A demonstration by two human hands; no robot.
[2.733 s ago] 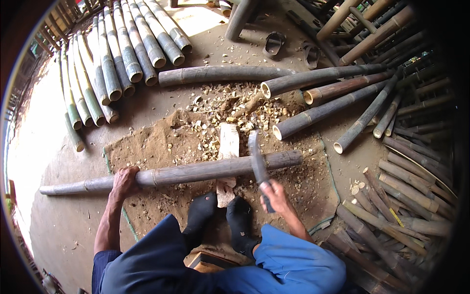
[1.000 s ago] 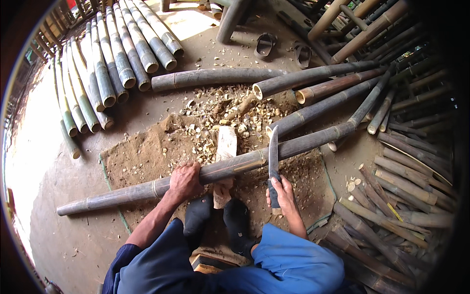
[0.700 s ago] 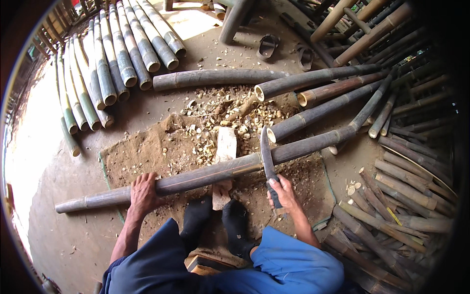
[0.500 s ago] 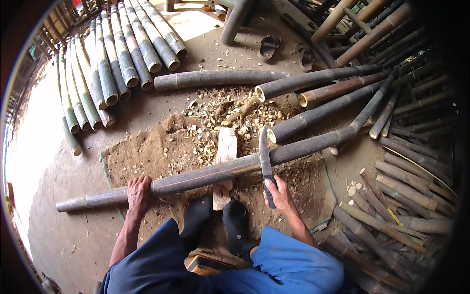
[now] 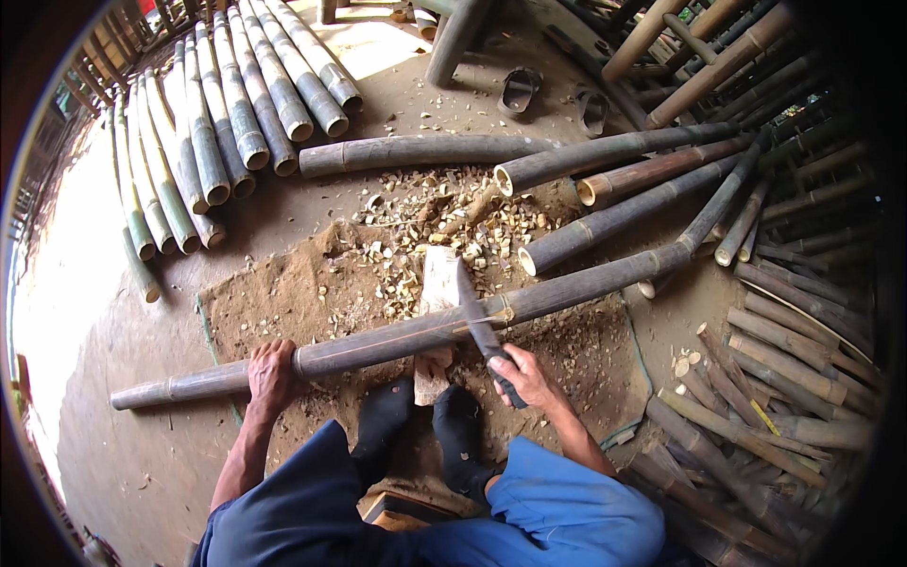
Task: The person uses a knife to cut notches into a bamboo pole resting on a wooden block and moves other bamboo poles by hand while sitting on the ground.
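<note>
Looking down from my head camera, I sit with my knees in blue trousers (image 5: 529,510) at six o'clock and my two dark-socked feet (image 5: 420,425) side by side just above them. My left hand (image 5: 272,373) is closed over the top of a long bamboo pole (image 5: 567,288), gripping it toward its thinner end at about eight o'clock. The pole runs across the middle of the view, from eight o'clock up to two o'clock, and lies over a pale wooden block (image 5: 437,283) (the block stands just beyond my feet). My right hand (image 5: 520,376) is wrapped around the dark handle of a long knife (image 5: 472,307); the blade points toward twelve o'clock and its edge meets the pole at a joint ring, right beside the block.

Under the pole lies a brown mat (image 5: 283,302) covered in sawdust, and a heap of pale wood chips (image 5: 444,213) is spread at twelve o'clock from the block. A row of cut green bamboo lengths (image 5: 217,132) lies at ten to eleven o'clock on the dirt floor (image 5: 123,454). Darker bamboo poles (image 5: 624,156) fan out between one and three o'clock, and thinner sticks (image 5: 775,378) pile up at four o'clock. Two dark sandals (image 5: 553,94) sit near twelve o'clock.
</note>
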